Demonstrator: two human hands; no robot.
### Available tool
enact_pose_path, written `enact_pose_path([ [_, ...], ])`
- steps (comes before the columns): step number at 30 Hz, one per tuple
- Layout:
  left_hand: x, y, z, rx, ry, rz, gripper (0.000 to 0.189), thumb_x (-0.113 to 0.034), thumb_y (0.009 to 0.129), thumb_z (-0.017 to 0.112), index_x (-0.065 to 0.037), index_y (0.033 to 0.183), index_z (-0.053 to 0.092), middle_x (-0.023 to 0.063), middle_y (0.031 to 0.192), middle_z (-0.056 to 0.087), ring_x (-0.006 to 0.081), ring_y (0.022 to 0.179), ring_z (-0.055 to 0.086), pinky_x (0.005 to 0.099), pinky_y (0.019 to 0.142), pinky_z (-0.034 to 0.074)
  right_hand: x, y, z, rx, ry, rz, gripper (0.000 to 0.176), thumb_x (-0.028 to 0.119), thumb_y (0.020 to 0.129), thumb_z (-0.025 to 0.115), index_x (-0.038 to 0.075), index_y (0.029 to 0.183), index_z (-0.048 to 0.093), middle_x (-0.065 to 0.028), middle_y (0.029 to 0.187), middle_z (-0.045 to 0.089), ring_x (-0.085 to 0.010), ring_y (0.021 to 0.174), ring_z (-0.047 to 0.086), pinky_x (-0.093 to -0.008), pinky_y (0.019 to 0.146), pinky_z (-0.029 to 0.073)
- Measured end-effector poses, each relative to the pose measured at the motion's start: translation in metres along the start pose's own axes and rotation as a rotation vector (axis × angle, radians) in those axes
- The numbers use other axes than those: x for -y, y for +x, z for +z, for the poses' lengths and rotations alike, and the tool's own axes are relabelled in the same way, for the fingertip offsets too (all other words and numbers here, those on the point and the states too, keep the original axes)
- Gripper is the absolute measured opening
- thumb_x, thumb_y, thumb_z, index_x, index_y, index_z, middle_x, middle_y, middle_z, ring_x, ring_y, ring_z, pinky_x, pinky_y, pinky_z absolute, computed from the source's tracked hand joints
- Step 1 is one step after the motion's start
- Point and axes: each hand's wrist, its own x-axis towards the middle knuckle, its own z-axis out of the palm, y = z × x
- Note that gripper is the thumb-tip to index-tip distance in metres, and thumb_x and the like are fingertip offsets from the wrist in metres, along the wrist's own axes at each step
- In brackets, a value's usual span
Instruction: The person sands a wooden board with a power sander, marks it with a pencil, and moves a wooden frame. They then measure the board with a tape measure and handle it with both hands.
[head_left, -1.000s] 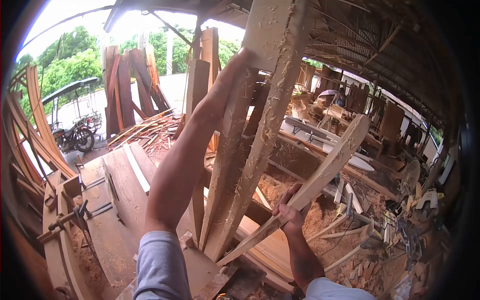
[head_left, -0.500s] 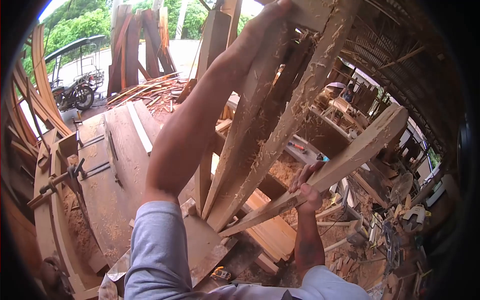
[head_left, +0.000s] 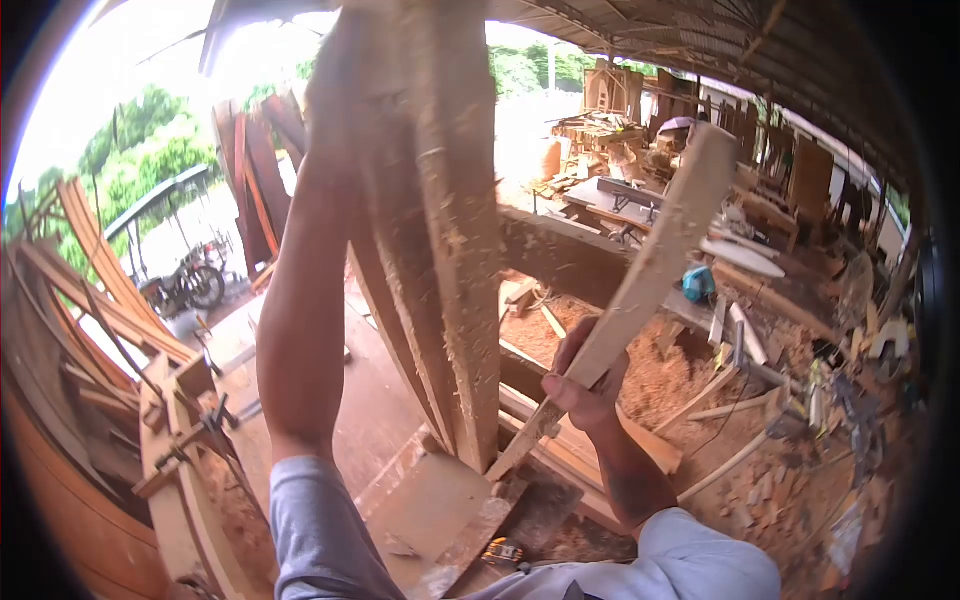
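Observation:
My right hand (head_left: 588,395) is closed around a long, tapering wooden piece (head_left: 655,255), with thumb and fingers on opposite sides. This piece slants up to the right from the foot of a tall wooden frame (head_left: 462,220). Curled shavings cling to the frame's upright members. My left arm reaches up along the frame's left side, and my left hand (head_left: 345,75) is by its top, near the upper edge of the view. Motion blur smears the left fingers, so their grip does not show. A wooden block (head_left: 430,500) lies below the frame's foot.
A yellow-and-black tape measure (head_left: 503,550) lies close to my body. Bar clamps (head_left: 213,425) sit on curved timbers at left. Sawdust (head_left: 655,375) and offcuts cover the ground at right, near a teal power tool (head_left: 698,283). A motorcycle (head_left: 190,285) stands outside at left.
The view has turned to the right and up. The frame now stands more upright, and the slanting piece rises more steeply. My right hand keeps hold of it, a little nearer its middle.

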Motion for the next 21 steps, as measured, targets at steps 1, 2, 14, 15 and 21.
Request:
enact_pose_path([
  [1, -0.006, -0.002, -0.007, 0.024, -0.044, -0.004, 0.074, -0.062, 0.090, 0.053, -0.005, 0.136, 0.048, 0.0170, 0.122, 0.059, 0.0266, 0.107, 0.062, 0.0405, 0.094, 0.051, 0.001, 0.001, 0.007, -0.008, -0.020, -0.030, 0.052, 0.010, 0.063, 0.079, 0.002, 0.105, 0.049, -0.0004, 0.072, 0.053, -0.0068, 0.058, 0.048, -0.0221, 0.049, 0.039],
  [2, -0.001, 0.006, -0.025, -0.123, 0.055, 0.046, 0.071, -0.060, 0.091, 0.052, -0.005, 0.137, 0.046, 0.0171, 0.123, 0.059, 0.0270, 0.108, 0.062, 0.0399, 0.096, 0.051, 0.016, 0.003, 0.017, 0.013, -0.009, 0.021, 0.051, 0.012, 0.063, 0.080, 0.002, 0.104, 0.051, 0.0009, 0.072, 0.052, -0.0052, 0.060, 0.048, -0.0212, 0.051, 0.036],
  [14, -0.065, -0.058, 0.032, -0.212, 0.225, -0.059, 0.055, -0.047, 0.101, 0.042, -0.002, 0.134, 0.047, 0.0142, 0.116, 0.059, 0.0238, 0.103, 0.062, 0.0365, 0.089, 0.055, 0.023, -0.041, 0.056, 0.343, -0.189, -0.091, 0.070, 0.032, 0.063, 0.086, 0.001, 0.113, 0.048, -0.0144, 0.090, 0.065, -0.0278, 0.076, 0.069, -0.0376, 0.067, 0.056],
  [15, -0.077, -0.077, 0.042, -0.233, 0.240, -0.052, 0.055, -0.047, 0.101, 0.043, -0.002, 0.134, 0.047, 0.0142, 0.116, 0.059, 0.0238, 0.103, 0.062, 0.0365, 0.089, 0.055, 0.023, -0.045, 0.058, 0.367, -0.196, -0.159, 0.062, 0.038, 0.063, 0.085, 0.001, 0.099, 0.051, -0.0153, 0.081, 0.062, -0.0340, 0.068, 0.067, -0.0413, 0.061, 0.055],
  [21, -0.132, -0.147, 0.088, -0.433, 0.351, 0.024, 0.058, -0.048, 0.099, 0.047, -0.002, 0.134, 0.047, 0.0146, 0.117, 0.059, 0.0240, 0.103, 0.061, 0.0365, 0.088, 0.054, 0.048, -0.063, 0.073, 0.471, -0.087, -0.383, 0.068, 0.039, 0.062, 0.088, -0.006, 0.097, 0.052, -0.0146, 0.078, 0.058, -0.0296, 0.062, 0.063, -0.0379, 0.055, 0.053],
])
